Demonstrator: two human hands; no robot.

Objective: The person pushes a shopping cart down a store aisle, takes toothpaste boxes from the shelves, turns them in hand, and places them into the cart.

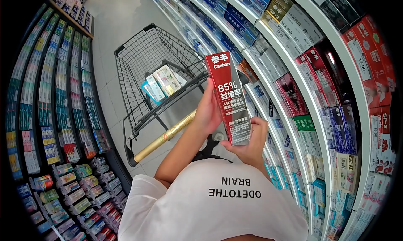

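Observation:
A red and grey toothpaste box (228, 98) with white lettering is held up in front of my chest, its long side tilted slightly. My left hand (208, 109) grips its left edge, fingers partly hidden behind the box. Around the lower right corner closes my right hand (252, 144), with the thumb at the bottom edge. Just beyond and to the left stands a black wire shopping cart (130, 79) with a gold handle (166, 136). Inside the cart lie a white-and-blue box (153, 90) and a cream-coloured box (168, 79).
Shelves (289, 39) full of boxed toothpaste curve along the right, close to my right arm. On the left, a dark rack (46, 85) holds toothbrushes and small packages. The tiled aisle floor (105, 23) runs ahead between them.

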